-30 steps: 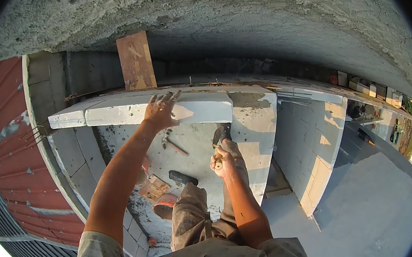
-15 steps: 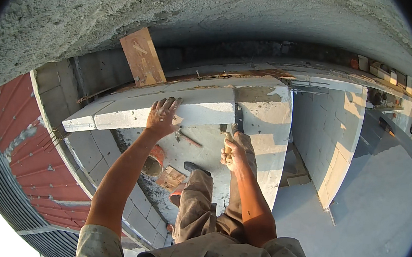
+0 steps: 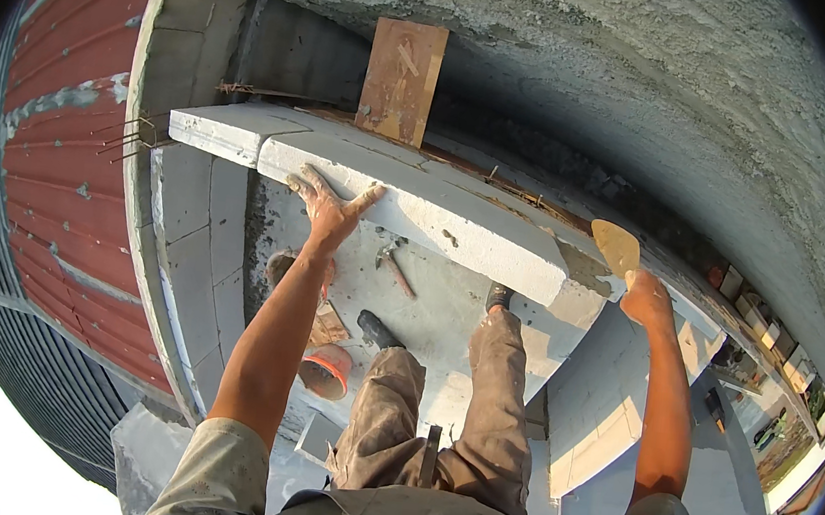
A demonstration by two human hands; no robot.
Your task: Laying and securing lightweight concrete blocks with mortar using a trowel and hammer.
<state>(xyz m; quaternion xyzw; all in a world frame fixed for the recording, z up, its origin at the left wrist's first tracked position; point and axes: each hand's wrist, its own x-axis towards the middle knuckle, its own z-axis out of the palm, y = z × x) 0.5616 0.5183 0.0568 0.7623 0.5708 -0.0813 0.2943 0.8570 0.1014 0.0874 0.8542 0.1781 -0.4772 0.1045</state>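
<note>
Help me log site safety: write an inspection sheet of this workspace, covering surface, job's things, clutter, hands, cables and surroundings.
Surface: grey floor, dark debris along its left side.
Job's things: long block beside a shorter block; trowel near the long block's right end.
Clutter: hammer, two buckets and wood scrap on the floor.
Hands: left hand spread on the long block; right hand gripping the trowel.
Cables: nothing seen.
Surroundings: rough wall ahead, red sheeting left, board beyond the blocks.

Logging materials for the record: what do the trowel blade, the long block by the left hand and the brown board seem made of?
Trowel blade: likely metal, from its thin, flat shape and dull tan surface.
Long block: probably aerated concrete, pale and matte, with small pits in its face.
Brown board: perhaps plywood, flat, dull and blotchy.
</note>
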